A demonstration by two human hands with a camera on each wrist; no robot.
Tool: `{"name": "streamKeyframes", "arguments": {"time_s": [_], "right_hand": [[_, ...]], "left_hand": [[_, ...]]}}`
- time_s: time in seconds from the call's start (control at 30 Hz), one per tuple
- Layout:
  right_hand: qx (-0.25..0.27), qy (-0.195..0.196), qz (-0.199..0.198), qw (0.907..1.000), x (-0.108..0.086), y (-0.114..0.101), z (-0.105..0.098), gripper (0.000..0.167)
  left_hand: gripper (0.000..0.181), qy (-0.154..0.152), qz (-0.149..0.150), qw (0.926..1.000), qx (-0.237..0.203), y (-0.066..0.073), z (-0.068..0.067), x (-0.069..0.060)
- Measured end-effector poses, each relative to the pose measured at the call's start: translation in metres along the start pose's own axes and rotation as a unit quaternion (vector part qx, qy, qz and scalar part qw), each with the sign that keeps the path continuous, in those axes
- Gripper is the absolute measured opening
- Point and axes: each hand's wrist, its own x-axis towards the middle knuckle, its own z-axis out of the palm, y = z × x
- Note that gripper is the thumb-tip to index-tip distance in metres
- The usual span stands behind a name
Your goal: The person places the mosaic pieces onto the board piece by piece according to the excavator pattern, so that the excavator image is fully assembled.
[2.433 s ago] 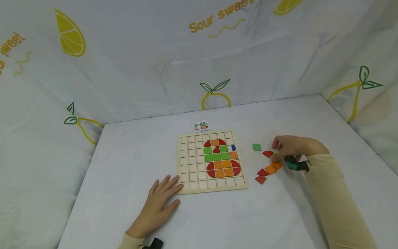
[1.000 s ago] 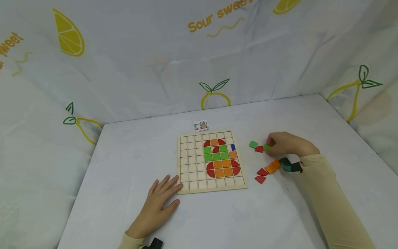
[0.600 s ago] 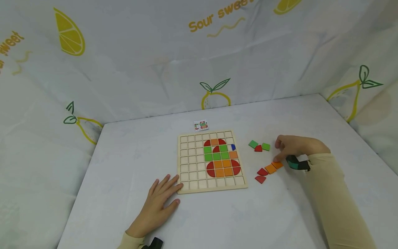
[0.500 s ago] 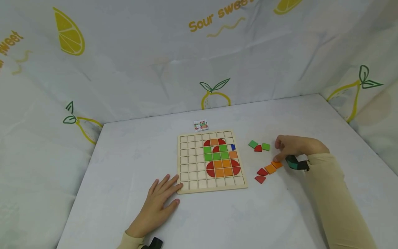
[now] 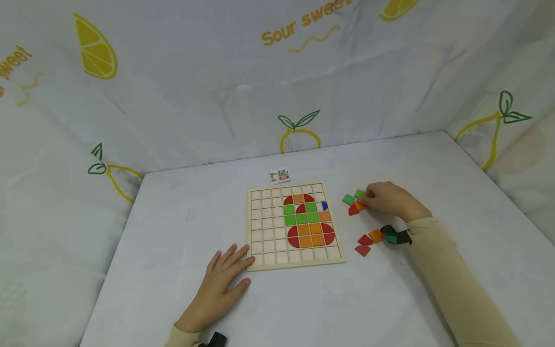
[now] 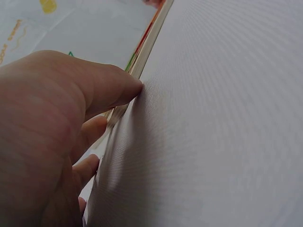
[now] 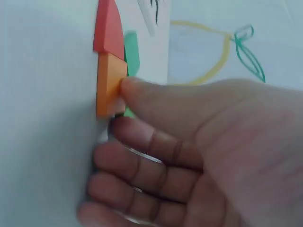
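Observation:
The right hand (image 5: pixel 392 200) pinches an orange square (image 5: pixel 359 206) between thumb and index finger, on the table right of the grid board. In the right wrist view the orange square (image 7: pixel 110 85) touches a red quarter piece (image 7: pixel 109 28), with green (image 7: pixel 132 53) behind. Two green squares, one of them a darker green (image 5: pixel 349 199), lie beside it. The left hand (image 5: pixel 217 291) lies with spread fingers, fingertips at the lower left corner of the wooden board (image 5: pixel 295 264). Red, orange and green pieces and a small blue mark fill some cells on the board's right side.
Another orange square (image 5: pixel 376 235) and two red quarter pieces, one at the front (image 5: pixel 363 250), lie nearer on the table. A small patterned card (image 5: pixel 279 176) lies behind the board. A white cloth with lemon prints hangs behind the table (image 5: pixel 182 202).
The right hand has moved up and left, bringing the orange square from the nearer pieces to the green and red ones, which have shifted slightly. The left hand has stayed in place.

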Motion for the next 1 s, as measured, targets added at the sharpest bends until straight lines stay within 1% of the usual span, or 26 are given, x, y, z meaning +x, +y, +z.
{"name": "streamKeyframes", "arguments": {"time_s": [0.07,0.13,0.17,0.23,0.3,0.37,0.4,0.47,0.57,0.63,0.7,0.8,0.9,1.0], "right_hand": [[0.003,-0.005,-0.014,0.9999,0.001,-0.004,0.002,0.029],[0.011,-0.024,-0.022,0.9994,-0.003,-0.005,0.001,0.030],[0.014,-0.035,-0.024,0.9990,-0.005,-0.005,0.001,0.033],[0.018,-0.060,-0.019,0.9979,-0.013,-0.002,0.000,0.044],[0.024,-0.072,-0.010,0.9971,-0.022,0.001,0.002,0.052],[0.031,-0.063,-0.011,0.9974,-0.031,0.002,0.008,0.058],[0.039,-0.058,-0.018,0.9974,-0.037,0.001,0.011,0.062],[0.046,-0.050,-0.038,0.9969,-0.047,-0.001,0.018,0.064],[0.042,-0.050,-0.075,0.9951,-0.060,-0.004,0.027,0.065],[0.033,-0.050,-0.100,0.9932,-0.065,-0.006,0.031,0.055],[0.027,-0.036,-0.119,0.9918,-0.067,-0.008,0.035,0.042],[0.018,-0.013,-0.146,0.9890,-0.066,-0.014,0.039,0.029],[0.005,0.002,-0.158,0.9874,-0.061,-0.020,0.042,0.023],[-0.003,0.011,-0.159,0.9872,-0.055,-0.026,0.045,0.022]], "left_hand": [[0.050,0.001,0.002,1.0000,-0.001,0.000,0.000,0.000],[0.050,0.001,0.007,1.0000,-0.003,-0.001,0.001,0.001],[0.050,0.001,0.009,0.9999,-0.006,-0.001,0.001,0.001],[0.050,-0.002,0.009,0.9999,-0.010,-0.001,0.001,0.002],[0.051,-0.008,0.003,0.9999,-0.014,-0.001,0.002,0.002],[0.051,-0.013,-0.004,0.9997,-0.018,-0.001,0.002,0.001],[0.051,-0.016,-0.008,0.9997,-0.015,-0.001,0.001,0.001],[0.050,-0.016,-0.011,0.9998,-0.011,-0.002,0.000,0.000],[0.049,-0.011,-0.009,0.9999,-0.001,-0.002,-0.001,-0.001],[0.049,-0.009,-0.011,0.9999,0.001,-0.002,-0.002,-0.001],[0.048,-0.012,-0.015,0.9998,-0.003,-0.001,-0.002,-0.001],[0.048,-0.018,-0.016,0.9997,-0.009,0.000,-0.003,-0.001],[0.047,-0.020,-0.014,0.9996,-0.012,0.001,-0.003,0.000],[0.047,-0.021,-0.016,0.9996,-0.011,0.001,-0.003,0.000]]}}
